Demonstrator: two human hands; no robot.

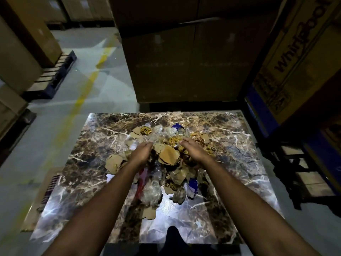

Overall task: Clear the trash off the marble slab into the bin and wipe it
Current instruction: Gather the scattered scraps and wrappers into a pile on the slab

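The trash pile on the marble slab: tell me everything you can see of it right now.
The trash pile is a loose heap spread down the middle of the marble slab. It looks like torn brown cardboard scraps, crumpled clear plastic film, shiny gold wrappers, a few blue-and-white scraps and a red strip near the front. Both hands reach into it: the left hand on its left flank, the right hand on its right, fingers fairly straight, cupping it between them. Nothing looks lifted yet.
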